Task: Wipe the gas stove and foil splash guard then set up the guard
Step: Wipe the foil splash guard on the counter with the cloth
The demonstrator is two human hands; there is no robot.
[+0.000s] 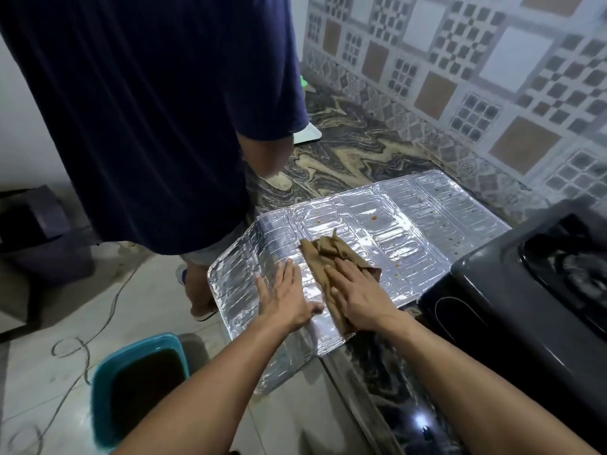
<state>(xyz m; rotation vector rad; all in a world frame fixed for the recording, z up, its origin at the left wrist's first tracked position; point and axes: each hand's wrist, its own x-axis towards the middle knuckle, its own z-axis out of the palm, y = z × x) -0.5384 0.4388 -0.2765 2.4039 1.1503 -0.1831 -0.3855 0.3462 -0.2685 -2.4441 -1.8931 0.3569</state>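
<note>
The foil guard [377,231] lies flat on the marbled table [345,152], unfolded, just left of the black gas stove [512,290]. Its near left corner hangs past the table edge, over the floor and a teal bin [101,389].

A brown cloth [331,257] sits crumpled on the middle panels. Our right hand [358,297] presses flat on it, fingers spread and palm down, pinning the cloth rather than gripping it. Our left hand [285,297] lies open and flat on the bare foil just beside the cloth, holding nothing, and seems to steady the sheet.

We judge the step in hand to be wiping the guard. Small orange and brown spots dot the far panels, near the tiled wall [492,77], so the cloth needs to travel outward to reach them. The foil looks thin and ribbed, so we should push along the ribs with even, moderate pressure; scrubbing across them may crease or tear it.

The left hand should keep bearing down on foil that rests on the table, not on the overhanging corner, which would bend under weight. Refolding the cloth to a clean face would help lift the grease spots.

Another person in a dark blue shirt [147,110] stands close to the far left edge, so our strokes should stay short on that side.
</note>
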